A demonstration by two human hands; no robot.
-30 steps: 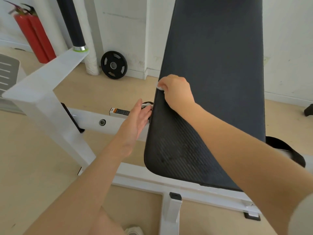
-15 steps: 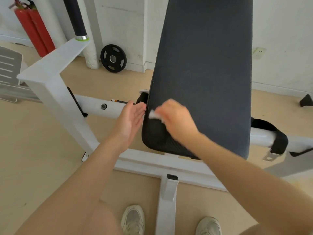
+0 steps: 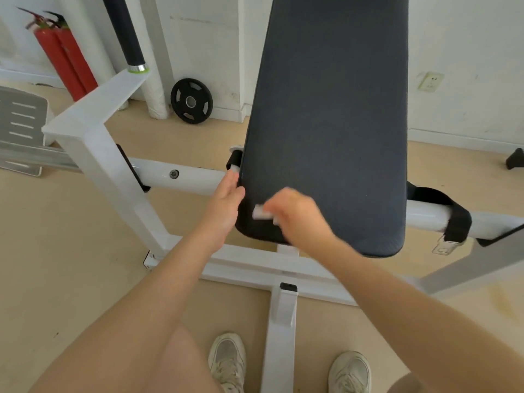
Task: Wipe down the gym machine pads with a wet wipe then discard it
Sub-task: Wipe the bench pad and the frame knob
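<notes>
A long black pad (image 3: 329, 123) of a white-framed gym machine stands tilted in front of me. My right hand (image 3: 297, 215) holds a small white wet wipe (image 3: 262, 213) against the pad's lower left corner; the hand is blurred with motion. My left hand (image 3: 226, 202) rests with straight fingers against the pad's left edge, just beside the right hand.
The white machine frame (image 3: 93, 146) runs left and below the pad, with a black strap (image 3: 453, 214) on the right bar. A black weight plate (image 3: 191, 101) and red fire extinguishers (image 3: 65, 61) stand by the wall. My shoes (image 3: 226, 361) are near the frame's foot.
My right hand has slid the wipe down the pad's left edge to its lower corner. The left hand stays at the pad's edge. The view has pulled back, showing my shoes.
</notes>
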